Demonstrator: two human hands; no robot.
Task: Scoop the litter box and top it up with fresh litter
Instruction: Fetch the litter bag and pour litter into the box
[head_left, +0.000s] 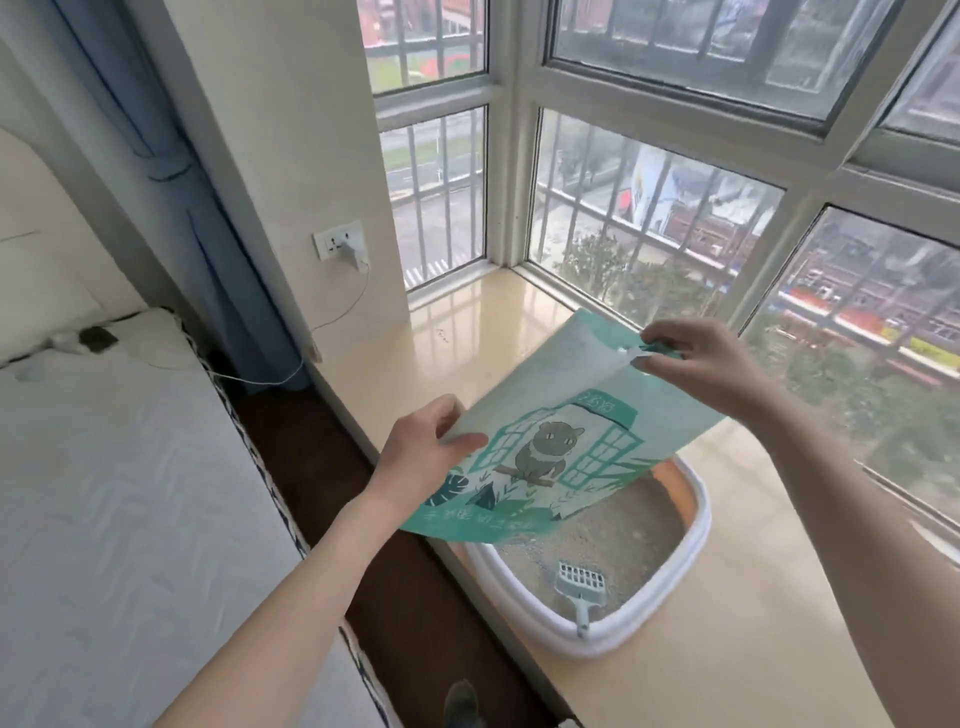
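A flat teal litter bag (550, 431) with a cat picture hangs tilted above the litter box (696, 525), its lower end over the litter. My left hand (421, 457) pinches the bag's left edge. My right hand (701, 364) pinches its upper right corner. The white-rimmed box sits on the window sill and holds grey-brown litter. A pale blue slotted scoop (581, 584) lies in the litter, its handle resting on the near rim. The bag hides the far part of the box.
The beige sill (753, 623) runs along barred windows (649, 218) at the back and right. A bed with a white mattress (119, 493) fills the left. A charger and cable hang from the wall socket (343, 247). Dark floor lies between bed and sill.
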